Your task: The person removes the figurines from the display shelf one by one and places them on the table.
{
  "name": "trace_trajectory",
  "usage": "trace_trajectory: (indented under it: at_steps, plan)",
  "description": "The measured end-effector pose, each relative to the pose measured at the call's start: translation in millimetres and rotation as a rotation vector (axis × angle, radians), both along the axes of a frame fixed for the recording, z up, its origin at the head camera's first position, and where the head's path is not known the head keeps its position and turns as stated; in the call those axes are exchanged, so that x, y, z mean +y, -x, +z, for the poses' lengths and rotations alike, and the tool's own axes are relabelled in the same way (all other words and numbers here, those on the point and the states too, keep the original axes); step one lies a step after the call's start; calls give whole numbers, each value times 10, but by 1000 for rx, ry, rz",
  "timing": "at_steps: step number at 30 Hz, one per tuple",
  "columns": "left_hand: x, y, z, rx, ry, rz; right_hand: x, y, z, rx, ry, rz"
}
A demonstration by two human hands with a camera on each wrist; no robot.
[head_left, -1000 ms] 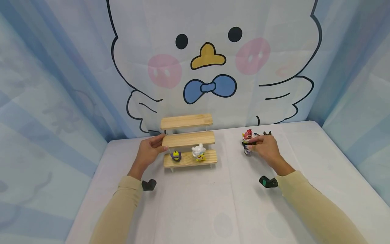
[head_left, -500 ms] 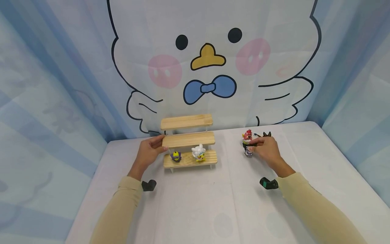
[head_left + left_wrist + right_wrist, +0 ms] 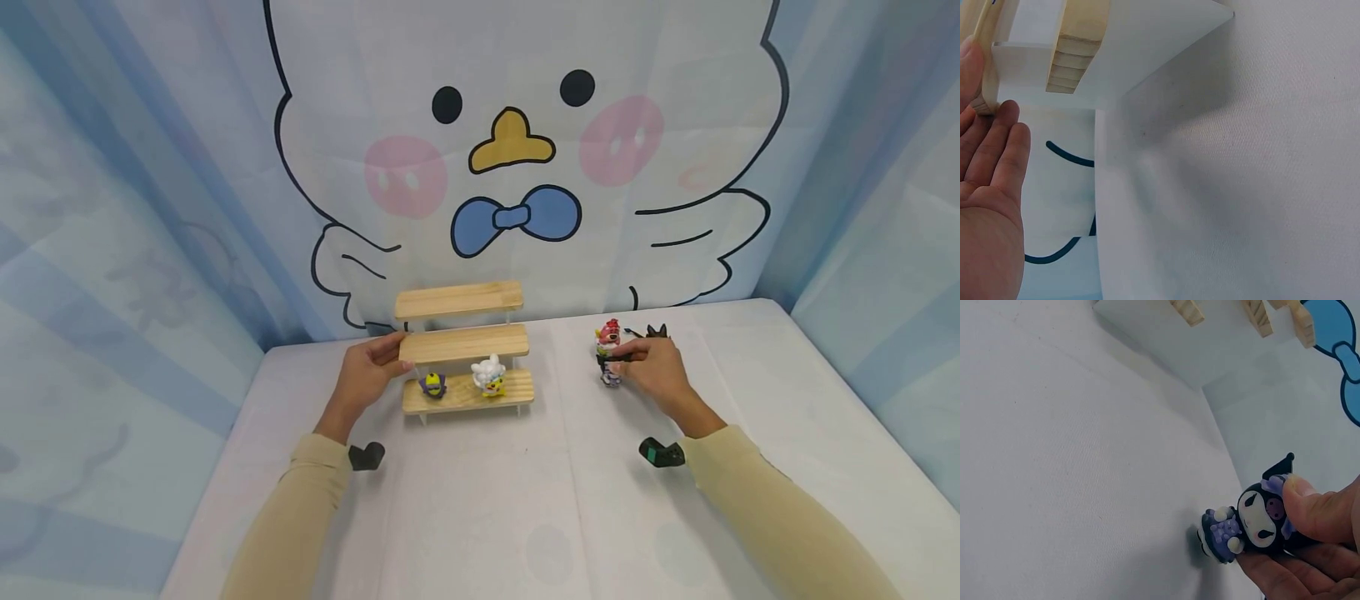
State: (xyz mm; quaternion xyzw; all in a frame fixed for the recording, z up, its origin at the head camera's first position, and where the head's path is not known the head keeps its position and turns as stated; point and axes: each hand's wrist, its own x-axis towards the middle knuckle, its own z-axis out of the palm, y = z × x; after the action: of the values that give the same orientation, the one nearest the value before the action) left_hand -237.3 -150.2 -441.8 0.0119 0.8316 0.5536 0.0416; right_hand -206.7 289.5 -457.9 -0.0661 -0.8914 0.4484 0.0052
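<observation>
In the head view, my left hand (image 3: 365, 377) holds the left end of the middle board of a three-tier wooden shelf (image 3: 465, 343). The left wrist view shows its thumb above that board (image 3: 988, 78) and its fingertips against the underside. My right hand (image 3: 658, 371) pinches a black and purple figurine (image 3: 1260, 519) by the head, over the table at right. Its white face and purple dress show in the right wrist view. Just behind it stands a red-topped figurine (image 3: 608, 332). A dark, pointy-eared figurine (image 3: 657, 331) is partly hidden behind the hand.
On the lowest shelf board sit a yellow and purple figurine (image 3: 432, 384) and a white-hooded yellow figurine (image 3: 490, 373). A curtain (image 3: 517, 275) printed with a cartoon bird hangs behind the white table (image 3: 480, 517). Dark wrist-camera parts (image 3: 662, 451) jut out beside both wrists.
The black and purple figurine in my right hand has shifted very slightly toward me. My left hand and the shelf have stayed where they were.
</observation>
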Motion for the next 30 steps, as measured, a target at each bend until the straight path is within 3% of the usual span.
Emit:
trace_trajectory:
  at_steps: [22, 30]
  plan:
    - [-3, 4, -4, 1, -2, -6, 25, 2, -28, -38, 21, 27]
    - [3, 2, 11, -11, 2, 5, 8, 18, 72, -63, -12, 64]
